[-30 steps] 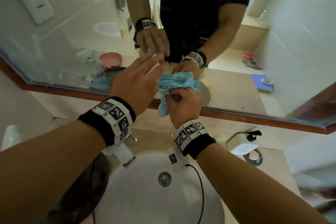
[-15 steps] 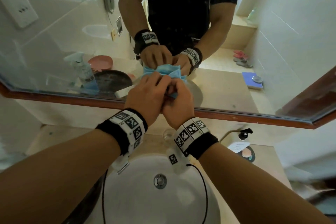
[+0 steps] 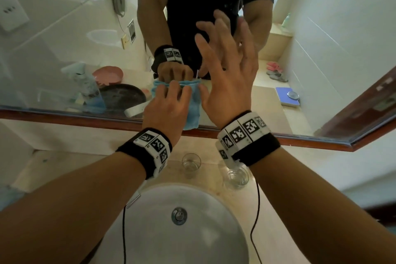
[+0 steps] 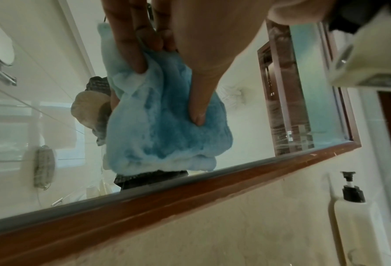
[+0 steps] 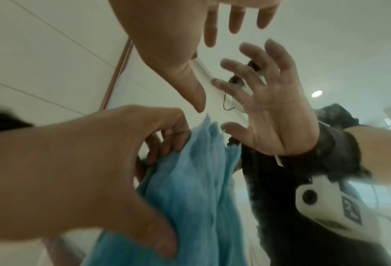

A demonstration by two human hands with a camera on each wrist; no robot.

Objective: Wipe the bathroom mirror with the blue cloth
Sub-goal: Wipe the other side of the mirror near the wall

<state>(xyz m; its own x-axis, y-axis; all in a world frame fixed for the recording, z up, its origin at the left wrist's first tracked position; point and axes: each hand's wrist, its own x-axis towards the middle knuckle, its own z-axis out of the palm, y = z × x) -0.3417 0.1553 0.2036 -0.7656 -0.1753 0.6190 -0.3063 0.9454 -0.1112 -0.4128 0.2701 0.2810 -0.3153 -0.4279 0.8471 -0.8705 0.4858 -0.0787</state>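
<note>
Left hand (image 3: 169,105) is gripping the bunched cloth (image 3: 192,109) low on the mirror (image 3: 64,34), just above its wooden frame (image 3: 85,119); fingers (image 4: 130,45) and thumb are curling into the folds, likely gathering a firm pad for wiping. Cloth is hanging against or just off the glass; contact cannot be told. Right hand (image 3: 227,70) is spreading wide beside it, holding nothing, fingers straight toward the glass, probably clearing out so the left can wipe.
</note>
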